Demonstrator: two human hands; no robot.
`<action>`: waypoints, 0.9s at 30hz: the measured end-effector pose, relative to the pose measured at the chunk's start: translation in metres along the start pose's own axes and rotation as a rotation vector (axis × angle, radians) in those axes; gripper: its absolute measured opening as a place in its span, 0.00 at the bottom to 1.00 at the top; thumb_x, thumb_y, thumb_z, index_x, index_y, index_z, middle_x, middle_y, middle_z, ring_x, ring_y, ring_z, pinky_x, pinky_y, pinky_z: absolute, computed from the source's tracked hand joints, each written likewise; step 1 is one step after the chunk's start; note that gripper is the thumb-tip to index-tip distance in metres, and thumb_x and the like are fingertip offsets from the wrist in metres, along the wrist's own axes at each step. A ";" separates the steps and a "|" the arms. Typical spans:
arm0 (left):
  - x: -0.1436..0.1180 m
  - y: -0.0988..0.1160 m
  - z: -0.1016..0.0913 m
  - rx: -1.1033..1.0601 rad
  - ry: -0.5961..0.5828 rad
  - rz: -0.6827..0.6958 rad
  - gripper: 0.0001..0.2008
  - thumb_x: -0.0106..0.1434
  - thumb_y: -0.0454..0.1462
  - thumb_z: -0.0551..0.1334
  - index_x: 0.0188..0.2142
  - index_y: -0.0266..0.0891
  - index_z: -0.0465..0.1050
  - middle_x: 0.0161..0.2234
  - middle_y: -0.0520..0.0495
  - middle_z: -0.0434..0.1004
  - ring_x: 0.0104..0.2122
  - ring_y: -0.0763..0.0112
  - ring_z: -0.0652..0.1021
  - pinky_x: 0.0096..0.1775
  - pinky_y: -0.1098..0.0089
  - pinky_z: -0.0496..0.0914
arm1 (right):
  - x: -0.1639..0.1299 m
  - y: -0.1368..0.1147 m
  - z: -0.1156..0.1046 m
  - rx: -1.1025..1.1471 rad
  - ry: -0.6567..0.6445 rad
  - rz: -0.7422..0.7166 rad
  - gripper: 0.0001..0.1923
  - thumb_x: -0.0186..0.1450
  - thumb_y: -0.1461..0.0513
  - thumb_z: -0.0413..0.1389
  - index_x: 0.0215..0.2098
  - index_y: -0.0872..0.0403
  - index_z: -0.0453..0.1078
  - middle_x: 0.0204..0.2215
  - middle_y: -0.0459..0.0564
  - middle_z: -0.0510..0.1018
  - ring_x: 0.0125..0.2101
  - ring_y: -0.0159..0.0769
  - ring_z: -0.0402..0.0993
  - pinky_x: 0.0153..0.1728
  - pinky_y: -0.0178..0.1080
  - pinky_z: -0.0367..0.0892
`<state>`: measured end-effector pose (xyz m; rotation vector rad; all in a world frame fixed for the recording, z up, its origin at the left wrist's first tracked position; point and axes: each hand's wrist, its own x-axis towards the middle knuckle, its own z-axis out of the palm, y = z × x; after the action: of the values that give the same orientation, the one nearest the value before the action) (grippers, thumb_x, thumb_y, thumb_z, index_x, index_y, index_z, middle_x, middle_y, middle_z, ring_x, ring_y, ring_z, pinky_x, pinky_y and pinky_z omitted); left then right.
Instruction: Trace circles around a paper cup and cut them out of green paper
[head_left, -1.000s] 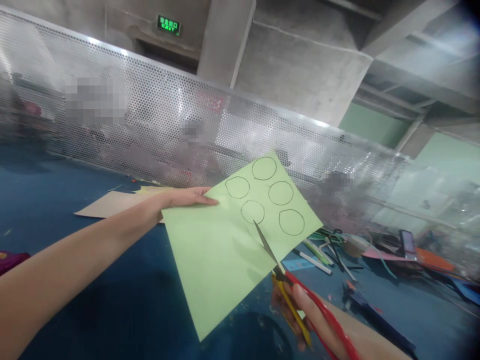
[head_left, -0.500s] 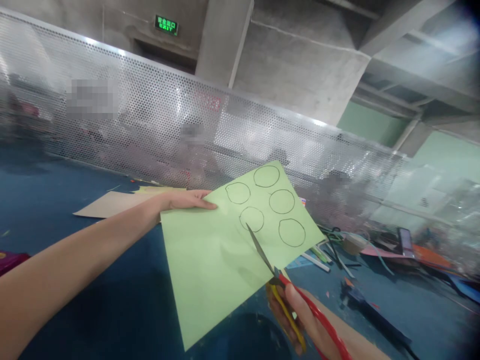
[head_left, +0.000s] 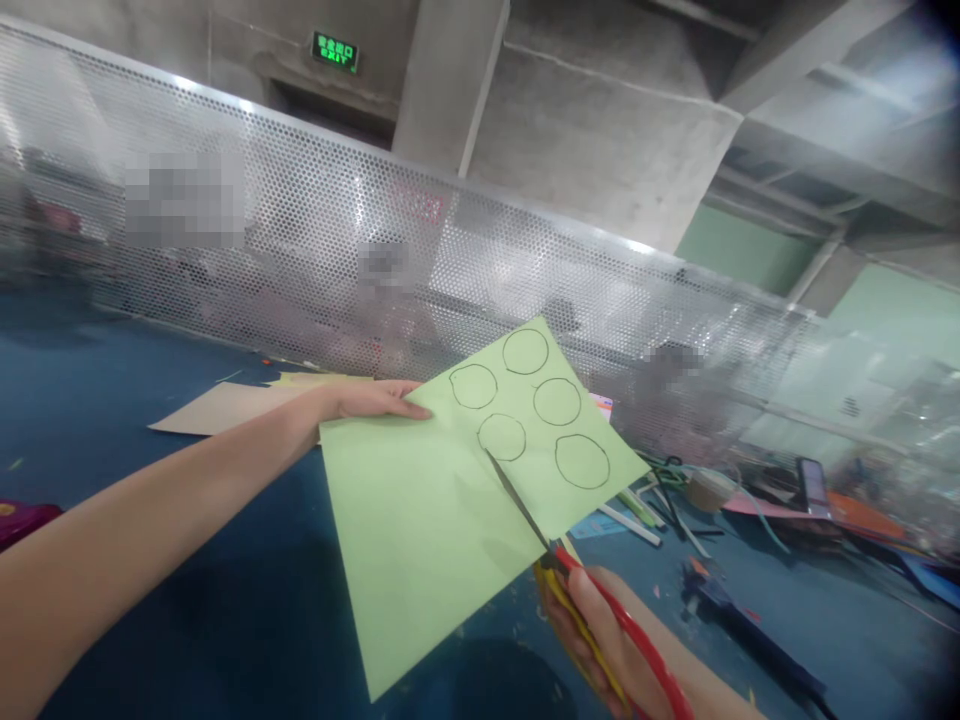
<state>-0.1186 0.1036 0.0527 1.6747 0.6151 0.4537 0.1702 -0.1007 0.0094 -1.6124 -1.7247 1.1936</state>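
The green paper [head_left: 427, 520] is pinched at its edge by the left hand [head_left: 367, 400] and held above the blue bench [head_left: 187, 590], scissors [head_left: 570, 580] are gripped by the right hand [head_left: 607, 640], and pens [head_left: 637, 515] and brown card [head_left: 225, 408] are seen farther out.

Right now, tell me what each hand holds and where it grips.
Left hand pinches the green paper sheet at its upper left edge. Right hand grips the scissors by their red and yellow handles.

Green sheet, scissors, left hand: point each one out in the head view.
green sheet [head_left: 420, 540], head view, on its plain lower half.
scissors [head_left: 517, 500], head view, on the blade lying over the sheet.
left hand [head_left: 367, 400], head view, on the back of the hand.
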 end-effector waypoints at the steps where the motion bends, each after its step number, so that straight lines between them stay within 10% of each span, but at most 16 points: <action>1: 0.000 0.000 -0.001 0.000 0.002 0.000 0.25 0.56 0.44 0.69 0.53 0.44 0.71 0.45 0.44 0.80 0.39 0.60 0.81 0.46 0.62 0.73 | 0.000 -0.002 0.000 -0.003 -0.005 0.009 0.36 0.58 0.29 0.36 0.22 0.51 0.53 0.13 0.38 0.55 0.10 0.22 0.49 0.10 0.30 0.49; 6: -0.003 -0.003 -0.004 -0.046 0.036 -0.019 0.27 0.55 0.43 0.69 0.55 0.45 0.69 0.46 0.44 0.80 0.41 0.59 0.81 0.46 0.62 0.73 | 0.006 -0.004 -0.002 -0.013 0.024 -0.013 0.33 0.59 0.31 0.39 0.22 0.50 0.50 0.13 0.37 0.52 0.10 0.22 0.46 0.09 0.31 0.48; 14: -0.005 -0.016 -0.022 -0.137 0.101 -0.042 0.31 0.56 0.42 0.69 0.58 0.47 0.66 0.51 0.43 0.78 0.47 0.57 0.79 0.48 0.62 0.73 | 0.039 -0.016 -0.014 -0.028 -0.117 -0.084 0.31 0.66 0.37 0.41 0.25 0.54 0.62 0.24 0.51 0.75 0.27 0.36 0.76 0.33 0.39 0.71; 27: -0.013 -0.024 -0.046 -0.039 0.086 -0.042 0.28 0.57 0.42 0.69 0.57 0.48 0.66 0.50 0.46 0.78 0.50 0.59 0.78 0.49 0.63 0.72 | 0.078 -0.051 -0.009 -0.221 -0.204 -0.114 0.35 0.65 0.36 0.36 0.19 0.53 0.62 0.21 0.50 0.73 0.28 0.38 0.74 0.37 0.40 0.70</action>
<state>-0.1602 0.1342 0.0388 1.6094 0.6990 0.5067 0.1363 -0.0196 0.0406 -1.5322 -2.1124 1.1807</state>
